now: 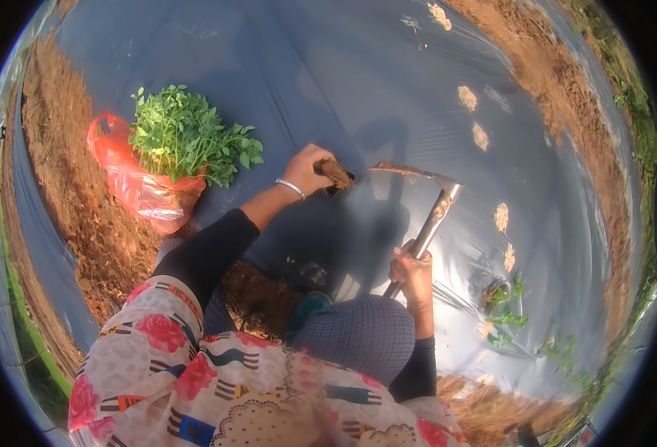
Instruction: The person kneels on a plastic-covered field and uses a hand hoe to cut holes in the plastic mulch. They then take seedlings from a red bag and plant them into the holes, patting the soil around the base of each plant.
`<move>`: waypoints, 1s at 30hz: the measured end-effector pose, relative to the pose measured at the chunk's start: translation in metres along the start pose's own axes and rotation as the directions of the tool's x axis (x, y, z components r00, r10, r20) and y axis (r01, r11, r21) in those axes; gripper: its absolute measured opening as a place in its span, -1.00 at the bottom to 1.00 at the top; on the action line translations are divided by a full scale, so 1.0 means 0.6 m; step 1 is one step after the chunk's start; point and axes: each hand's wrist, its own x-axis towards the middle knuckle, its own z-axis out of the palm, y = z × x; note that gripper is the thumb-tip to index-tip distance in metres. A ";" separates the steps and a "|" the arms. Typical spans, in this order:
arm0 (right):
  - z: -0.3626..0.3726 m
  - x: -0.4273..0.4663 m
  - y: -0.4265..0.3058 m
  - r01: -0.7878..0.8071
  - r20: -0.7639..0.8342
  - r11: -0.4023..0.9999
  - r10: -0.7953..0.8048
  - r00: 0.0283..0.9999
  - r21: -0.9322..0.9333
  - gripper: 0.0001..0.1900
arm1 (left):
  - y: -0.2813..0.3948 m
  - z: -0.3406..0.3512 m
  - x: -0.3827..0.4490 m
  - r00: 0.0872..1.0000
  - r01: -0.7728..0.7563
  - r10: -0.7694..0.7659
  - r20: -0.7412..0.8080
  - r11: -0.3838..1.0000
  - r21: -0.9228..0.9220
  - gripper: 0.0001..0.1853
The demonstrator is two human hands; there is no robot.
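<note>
My left hand [307,169] grips a brown clump, apparently soil [338,174], at a dark hole [350,180] in the plastic mulch film [283,67]. A bracelet circles that wrist. In my right hand [412,265] is the metal handle of a small hoe [433,219]. Its soil-caked blade [401,168] points left, just right of the hole, above the film. Left of my left hand stands a red plastic bag [149,193], packed with leafy green seedlings [186,131]. My fingers partly hide the clump, so its full shape cannot be told.
Several pale soil patches [501,217] dot the film on the right. Green plants [507,319] poke through it at lower right. Bare reddish soil [60,139] borders the film on the left, with another soil strip [557,72] at right. My bent knee [362,335] is close below.
</note>
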 end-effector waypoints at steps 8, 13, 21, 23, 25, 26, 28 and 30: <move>0.018 0.004 -0.002 -0.003 -0.008 0.996 0.003 1.000 -0.092 -0.77 | 0.020 -0.052 0.010 0.823 0.372 -0.567 0.039 0.487 -0.790 -0.66; 0.047 0.017 0.017 -0.078 -0.024 0.960 0.074 0.997 -0.269 -0.77 | 0.024 -0.105 -0.017 0.783 0.390 -0.612 0.109 0.347 -0.853 -0.63; 0.064 0.036 0.054 0.018 -0.016 0.268 -0.125 0.992 -0.963 -0.65 | 0.014 -0.130 -0.115 0.766 0.539 -0.580 0.277 0.345 -0.769 -0.58; 0.060 0.035 0.057 0.019 -0.010 0.269 -0.106 0.994 -0.963 -0.65 | -0.018 -0.127 -0.158 0.612 0.676 -0.670 0.420 0.168 -0.717 -0.58; 0.057 0.035 0.058 0.001 -0.022 0.269 -0.082 0.996 -0.963 -0.64 | -0.051 -0.114 -0.212 0.400 0.780 -0.762 0.509 -0.008 -0.626 -0.62; 0.057 0.036 0.057 0.007 -0.014 0.274 -0.075 0.997 -0.962 -0.64 | -0.059 -0.114 -0.245 0.360 0.785 -0.746 0.560 -0.082 -0.615 -0.63; 0.058 0.037 0.056 0.006 -0.010 0.280 -0.057 0.998 -0.960 -0.63 | -0.039 -0.121 -0.249 0.130 0.892 -0.833 0.538 -0.138 -0.430 -0.65; 0.061 0.037 0.053 -0.015 -0.026 0.256 -0.042 0.999 -0.967 -0.61 | 0.041 -0.137 -0.143 0.233 0.931 -0.844 0.483 0.051 -0.361 -0.68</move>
